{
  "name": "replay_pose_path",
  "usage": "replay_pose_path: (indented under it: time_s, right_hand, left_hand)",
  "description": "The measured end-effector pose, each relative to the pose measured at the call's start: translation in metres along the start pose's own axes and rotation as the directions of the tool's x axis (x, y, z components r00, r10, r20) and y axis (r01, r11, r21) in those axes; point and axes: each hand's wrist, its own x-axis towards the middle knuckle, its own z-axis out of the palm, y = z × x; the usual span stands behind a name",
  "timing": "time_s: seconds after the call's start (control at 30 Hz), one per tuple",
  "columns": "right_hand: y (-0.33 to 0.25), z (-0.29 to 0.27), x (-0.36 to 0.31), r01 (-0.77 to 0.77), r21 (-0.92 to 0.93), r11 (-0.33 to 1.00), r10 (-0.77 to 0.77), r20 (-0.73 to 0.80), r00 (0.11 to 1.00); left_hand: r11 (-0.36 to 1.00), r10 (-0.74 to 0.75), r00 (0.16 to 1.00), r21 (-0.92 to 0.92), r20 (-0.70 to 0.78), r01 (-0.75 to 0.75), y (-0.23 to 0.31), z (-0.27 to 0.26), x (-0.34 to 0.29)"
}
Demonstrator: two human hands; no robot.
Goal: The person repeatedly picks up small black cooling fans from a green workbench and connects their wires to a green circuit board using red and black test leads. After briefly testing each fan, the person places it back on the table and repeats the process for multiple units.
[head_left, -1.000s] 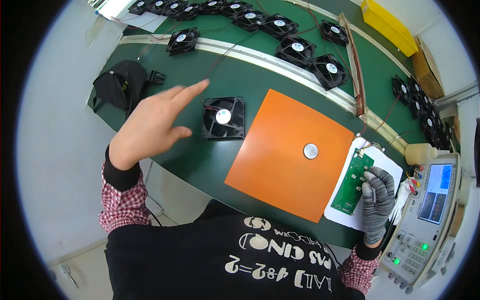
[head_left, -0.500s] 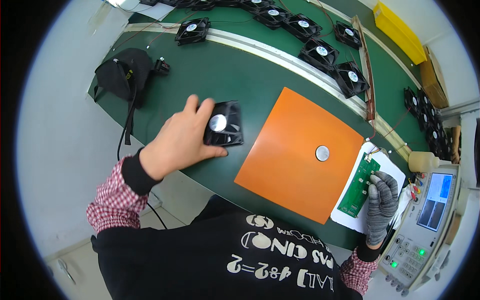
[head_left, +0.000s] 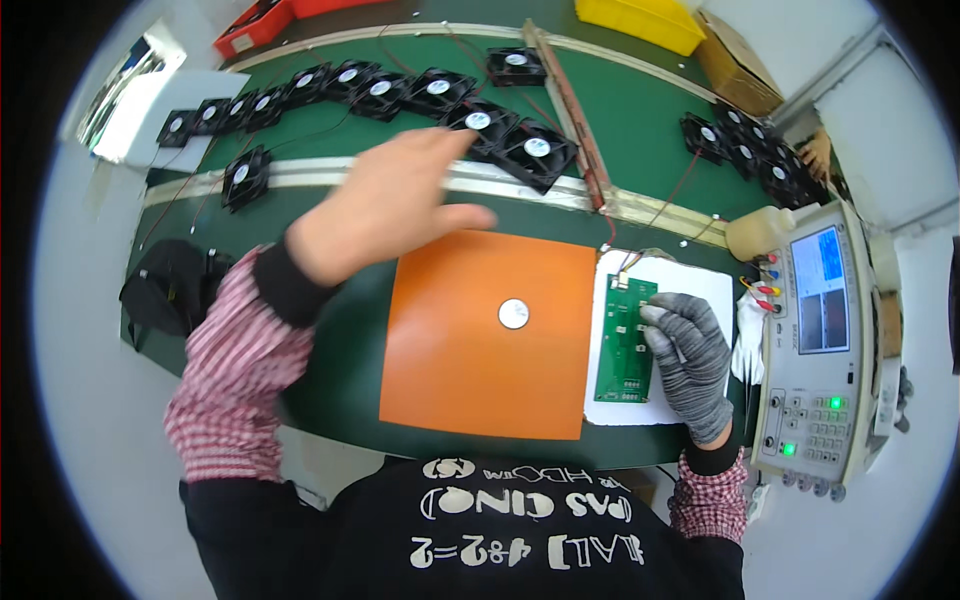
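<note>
My bare left hand (head_left: 385, 200) is raised over the far edge of an orange mat (head_left: 450, 380), thumb and fingers apart, slightly blurred, with nothing visible in it. Just beyond its fingertips are black cooling fans (head_left: 537, 150) with silver hub labels. My right hand (head_left: 690, 360), in a grey striped glove, has its fingers bent and closed at the right edge of a green circuit board (head_left: 625, 340). That board lies on a white pad (head_left: 690, 275), with wires plugged in at its far end. A round silver label (head_left: 513, 313) sits on the mat.
To the right stands a bench test instrument (head_left: 820, 330) with a lit screen, beside a pale bottle (head_left: 755, 235). A wooden strip (head_left: 570, 110) divides the green table. A single fan (head_left: 245, 178) and a black bag (head_left: 170, 285) are left; a yellow bin (head_left: 640, 22) stands far off.
My left hand has moved from the near left to over the mat's far edge; the cooling fan it held is no longer seen. The view has turned; my right hand stays at the circuit board.
</note>
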Motion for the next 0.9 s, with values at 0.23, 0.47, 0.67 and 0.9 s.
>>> replay_pose_path:
  time_s: [0.23, 0.47, 0.67, 0.9]
  right_hand:
    - [-0.003, -0.004, -0.001, 0.128, -0.038, 0.991, -0.123, 0.109, 0.986]
    - [0.001, -0.017, 0.000, 0.123, -0.047, 0.991, -0.126, -0.062, 0.990]
    - [-0.017, -0.002, 0.019, 0.216, 0.093, 0.972, -0.220, 0.035, 0.975]
    - [0.002, -0.033, 0.014, 0.228, -0.086, 0.970, -0.229, 0.000, 0.973]
  left_hand:
    - [0.992, -0.086, 0.996, 0.087, -0.012, 0.086, 0.051, 0.089, 0.109]
    - [0.961, 0.192, 0.965, -0.163, -0.180, -0.222, 0.038, 0.070, 0.055]
    - [0.656, 0.538, 0.775, -0.412, -0.332, -0.632, 0.114, 0.009, 0.010]
    - [0.865, 0.472, 0.851, -0.068, -0.229, -0.498, 0.080, -0.022, -0.032]
